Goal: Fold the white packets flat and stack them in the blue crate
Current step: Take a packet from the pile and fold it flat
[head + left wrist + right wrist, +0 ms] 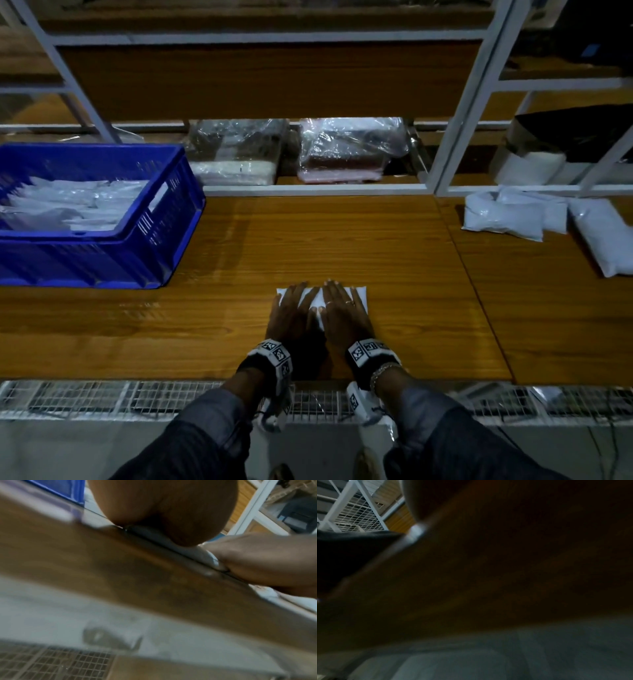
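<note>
Head view, both hands flat, left hand [294,310] and right hand [343,308] pressing white packet [362,297], no readable writing

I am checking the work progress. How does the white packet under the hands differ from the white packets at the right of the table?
The packet under the hands is pressed by both flat palms; the right packets lie untouched. It sits near the front edge; they lie nearer the shelf. Both are white.
</note>
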Demonstrator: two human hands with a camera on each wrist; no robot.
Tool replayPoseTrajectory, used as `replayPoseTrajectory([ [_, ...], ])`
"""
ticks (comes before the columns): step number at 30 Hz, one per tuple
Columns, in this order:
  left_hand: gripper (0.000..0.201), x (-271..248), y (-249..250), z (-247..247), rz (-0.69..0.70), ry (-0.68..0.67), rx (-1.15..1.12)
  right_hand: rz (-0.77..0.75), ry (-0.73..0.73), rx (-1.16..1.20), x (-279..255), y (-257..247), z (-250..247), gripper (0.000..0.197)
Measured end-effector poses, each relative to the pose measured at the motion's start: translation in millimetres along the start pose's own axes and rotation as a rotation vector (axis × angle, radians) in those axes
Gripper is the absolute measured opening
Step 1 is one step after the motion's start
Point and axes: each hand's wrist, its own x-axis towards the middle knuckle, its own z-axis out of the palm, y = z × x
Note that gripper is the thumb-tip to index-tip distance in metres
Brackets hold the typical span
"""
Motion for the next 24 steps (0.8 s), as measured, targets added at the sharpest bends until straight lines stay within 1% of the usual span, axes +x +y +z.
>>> replayPoseTrajectory([
  [2, 0.055, 7.6, -4.2, -4.6, 0.009, -0.046, -0.034, 0.013, -0.026, 0.029, 2.4, 5.0, 9.4, 0.060],
  [3, 0.054, 11.0, -8.2, -8.3, 0.014, -0.092, -0.064, 0.029, -0.042, 0.063, 4.1, 9.3, 14.8, 0.066],
  [4, 0.054, 12.0, -14.3, -9.7, 0.020, -0.110, -0.071, 0.049, -0.067, 0.095, 5.2, 14.2, 19.4, 0.075],
  [5, 0.059, 11.4, -19.8, -11.9, 0.016, -0.113, -0.079, 0.077, -0.086, 0.113, 5.5, 20.1, 22.9, 0.088],
  [6, 0.070, 8.5, -24.3, -15.4, -0.011, -0.087, -0.092, 0.131, -0.124, 0.126, 5.6, 25.5, 23.2, 0.103],
  [7, 0.082, 5.0, -28.4, -15.4, -0.031, -0.060, -0.098, 0.193, -0.166, 0.138, 5.3, 30.4, 22.8, 0.113],
  [9, 0.094, -2.2, -29.0, -17.6, -0.036, -0.064, -0.132, 0.266, -0.187, 0.149, 3.8, 35.6, 20.8, 0.118],
  [12, 0.100, -2.1, -24.1, -18.8, -0.041, -0.096, -0.148, 0.267, -0.188, 0.123, 0.7, 34.6, 21.1, 0.127],
  [13, 0.101, -0.8, -23.1, -18.7, -0.053, -0.094, -0.145, 0.268, -0.177, 0.117, 0.4, 34.3, 23.3, 0.126],
  [14, 0.100, 0.8, -21.4, -18.9, -0.075, -0.087, -0.135, 0.273, -0.160, 0.109, 1.0, 33.7, 24.8, 0.121],
  [16, 0.086, 2.0, -17.4, -20.3, -0.127, -0.113, -0.085, 0.277, -0.181, 0.106, 3.3, 31.9, 25.0, 0.114],
  [18, 0.069, 3.9, -14.5, -23.2, -0.162, -0.165, -0.028, 0.270, -0.206, 0.106, 6.0, 32.2, 22.3, 0.117],
  [19, 0.065, 5.7, -14.4, -25.0, -0.163, -0.190, -0.019, 0.262, -0.213, 0.105, 6.3, 34.1, 21.6, 0.115],
  [21, 0.064, 6.5, -16.4, -32.1, -0.151, -0.228, 0.003, 0.248, -0.245, 0.121, 3.9, 38.0, 17.8, 0.096],
  [22, 0.065, 5.4, -17.2, -37.2, -0.139, -0.216, 0.024, 0.240, -0.253, 0.134, 1.1, 39.5, 14.6, 0.089],
  [24, 0.066, 0.8, -19.3, -43.4, -0.108, -0.141, 0.031, 0.202, -0.230, 0.169, -7.9, 42.6, 6.6, 0.081],
])
